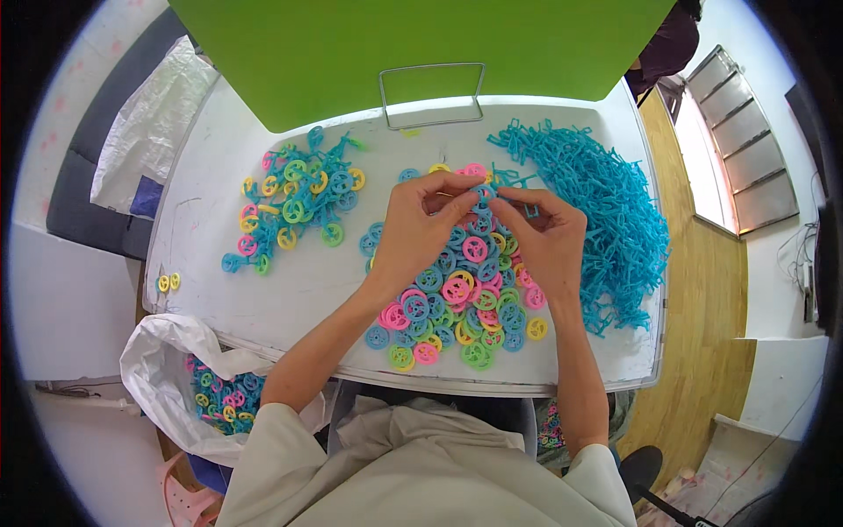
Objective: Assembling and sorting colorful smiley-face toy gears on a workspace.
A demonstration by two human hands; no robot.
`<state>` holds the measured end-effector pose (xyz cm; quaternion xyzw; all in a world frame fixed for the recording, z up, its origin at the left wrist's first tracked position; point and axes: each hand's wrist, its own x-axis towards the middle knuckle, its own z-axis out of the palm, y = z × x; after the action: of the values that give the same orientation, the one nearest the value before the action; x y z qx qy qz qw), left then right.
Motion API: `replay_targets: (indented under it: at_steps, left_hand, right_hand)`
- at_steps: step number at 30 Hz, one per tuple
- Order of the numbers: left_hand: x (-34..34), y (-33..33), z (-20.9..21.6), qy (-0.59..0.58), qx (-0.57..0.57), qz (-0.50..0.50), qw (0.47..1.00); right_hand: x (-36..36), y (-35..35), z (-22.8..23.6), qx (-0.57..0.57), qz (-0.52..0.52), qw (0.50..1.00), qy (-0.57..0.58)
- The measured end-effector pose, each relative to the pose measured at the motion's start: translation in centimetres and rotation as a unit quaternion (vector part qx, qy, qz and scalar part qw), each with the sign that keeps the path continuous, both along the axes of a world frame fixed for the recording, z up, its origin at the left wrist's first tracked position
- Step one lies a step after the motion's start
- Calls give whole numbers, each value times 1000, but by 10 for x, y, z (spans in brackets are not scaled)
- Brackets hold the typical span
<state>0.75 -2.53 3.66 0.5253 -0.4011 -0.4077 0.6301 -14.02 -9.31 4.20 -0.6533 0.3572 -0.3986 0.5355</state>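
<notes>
Above a heap of small plastic wheels [435, 294] in blue, pink, green and yellow, my two hands meet at the fingertips. My left hand [417, 224] pinches a small blue wheel [482, 194] between thumb and fingers. My right hand [553, 237] is closed in a pinch beside it, with a thin blue plastic frame piece [530, 211] showing at its fingers. Whether wheel and frame are joined is hidden by the fingers. At the right lies a large pile of blue frame pieces [597, 202].
Frames with coloured wheels on them [294, 198] lie at the left of the white table [211, 299]. Two yellow wheels [169, 282] sit near its left edge. A white sack [154, 351] of similar pieces stands below. Behind rises a green panel [421, 44] with a wire stand [432, 66].
</notes>
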Motion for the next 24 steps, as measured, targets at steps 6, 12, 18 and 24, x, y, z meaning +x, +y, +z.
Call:
replay_targets:
  at_steps: [6, 12, 18, 24]
  left_hand:
    - [-7, 2, -2, -39, 6, 53, 998]
    - [-2, 2, 1, -49, 9, 55, 997]
    - [-4, 3, 15, 7, -43, 24, 999]
    - [-3, 3, 12, -56, -23, -19, 998]
  right_hand:
    - [6, 7, -2, -2, -46, 998, 40]
    - [10, 3, -10, 0, -4, 999, -54]
    - [-6, -10, -17, -1, 66, 993, -100]
    - [-3, -7, -17, -54, 19, 997, -43]
